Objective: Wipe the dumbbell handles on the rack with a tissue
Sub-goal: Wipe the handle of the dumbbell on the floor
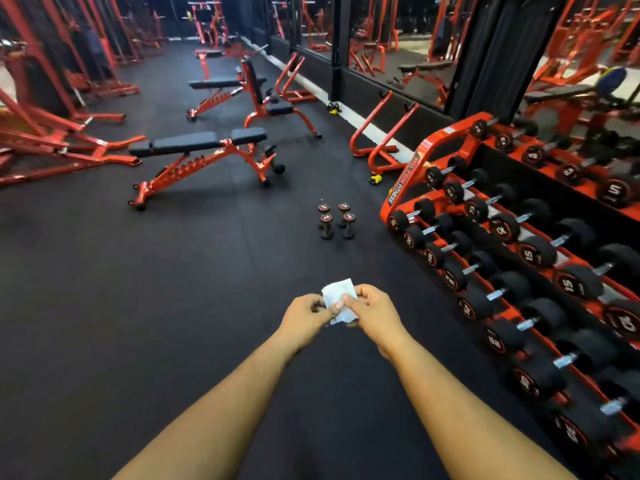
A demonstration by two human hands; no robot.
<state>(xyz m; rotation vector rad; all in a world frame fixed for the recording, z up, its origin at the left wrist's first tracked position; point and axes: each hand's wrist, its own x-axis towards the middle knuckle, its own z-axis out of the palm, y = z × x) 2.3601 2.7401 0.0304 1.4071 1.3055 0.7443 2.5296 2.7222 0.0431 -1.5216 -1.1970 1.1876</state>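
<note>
Tissue (338,299) is the thing in hand at this moment: a small white sheet held out in front of the person at arm's length, pinched between both hands over the dark rubber floor (138,306). The left hand (304,318) has its thumb and forefinger closed on the sheet's near-left edge, while the right hand (372,315) curls its fingers around the right side, thumb lying across the top of the paper. Holding it from two sides like this looks like a way to fold or bunch the sheet into a pad thick enough to wrap a bar, though whether it is being folded or opened cannot be told. Neither hand is touching any equipment. Ahead of the hands and slightly to their right, four small dumbbells (336,220) stand upright on the floor, well apart from them. To the right of the right hand, the red rack (403,188) runs away in sloped tiers, its black dumbbells lying on their sides with the bright metal handles (496,294) facing outward between the heads, which makes them easy to reach from the aisle. No handle appears to be wiped yet, so the wiping seems about to begin. Farther off, ahead and to the left of the left hand, an adjustable bench (197,145) sits in the open floor.
</note>
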